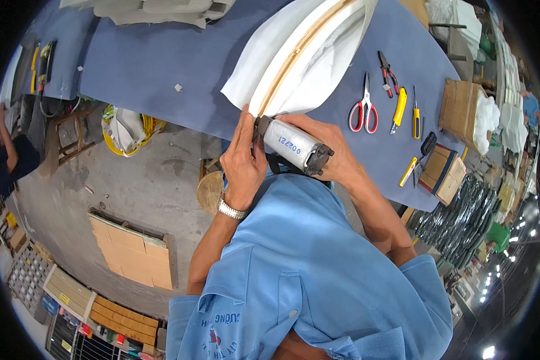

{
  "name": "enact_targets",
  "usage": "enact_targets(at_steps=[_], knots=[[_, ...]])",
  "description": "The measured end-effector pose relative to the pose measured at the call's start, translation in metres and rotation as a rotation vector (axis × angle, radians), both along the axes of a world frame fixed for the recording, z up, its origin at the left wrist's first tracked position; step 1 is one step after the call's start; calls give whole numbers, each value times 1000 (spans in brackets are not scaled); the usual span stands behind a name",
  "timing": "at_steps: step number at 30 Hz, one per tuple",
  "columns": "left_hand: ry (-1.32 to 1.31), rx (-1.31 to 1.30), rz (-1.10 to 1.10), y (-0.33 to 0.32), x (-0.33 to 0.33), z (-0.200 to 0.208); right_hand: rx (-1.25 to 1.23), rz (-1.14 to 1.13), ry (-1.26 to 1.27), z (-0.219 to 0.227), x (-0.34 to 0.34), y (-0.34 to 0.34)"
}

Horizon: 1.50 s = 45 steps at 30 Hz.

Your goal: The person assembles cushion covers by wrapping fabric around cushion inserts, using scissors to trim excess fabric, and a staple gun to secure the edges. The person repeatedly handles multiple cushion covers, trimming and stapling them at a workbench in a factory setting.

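In front of me, a curved wooden frame (294, 55) with white fabric (252, 63) on both sides lies on the blue table, its narrow end toward me. My left hand (243, 157), wearing a metal-banded watch, is closed on that narrow end, fingers along its left side. My right hand (333, 144) is wrapped round a silver cylindrical tool, which looks like an air staple gun (288, 144). The tool's dark front touches or nearly touches the frame's end, beside my left fingers. My right palm and some fingers are hidden behind its body.
On the blue table (162, 66), right of the frame, lie red-handled scissors (364, 108), pliers (388, 75), a yellow cutter (399, 111) and a screwdriver (416, 114). Cardboard boxes (459, 111) line its right edge. A yellow-rimmed bin (126, 129) stands left. Another person (12, 156) is far left.
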<state>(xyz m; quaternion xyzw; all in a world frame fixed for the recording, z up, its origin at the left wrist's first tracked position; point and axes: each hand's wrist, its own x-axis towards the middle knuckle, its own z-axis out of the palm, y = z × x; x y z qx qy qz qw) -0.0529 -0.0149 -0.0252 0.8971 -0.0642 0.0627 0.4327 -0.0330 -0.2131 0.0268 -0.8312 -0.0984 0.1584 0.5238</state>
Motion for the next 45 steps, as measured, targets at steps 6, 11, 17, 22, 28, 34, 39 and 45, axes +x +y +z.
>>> enact_targets(at_steps=[6,11,17,22,28,34,39,45], knots=[[-8,-53,28,2,2,-8,88,-38,-148,-16,-7,-1],[-31,-68,38,0,4,-13,-12,-25,-243,-10,-10,-5],[-87,-48,36,-1,6,-18,3,-42,-272,-4,-10,-4],[-22,-50,36,-2,5,-11,-9,-37,-285,-3,-5,3],[12,-27,33,0,3,-12,24,3,-248,-9,-4,0],[-32,2,7,-6,-8,-12,4,36,-175,-3,-9,-3],[-22,-24,10,-4,-5,-16,7,-8,-29,-7,-12,1],[47,-33,40,9,7,-17,51,-65,-254,-23,-13,16]])
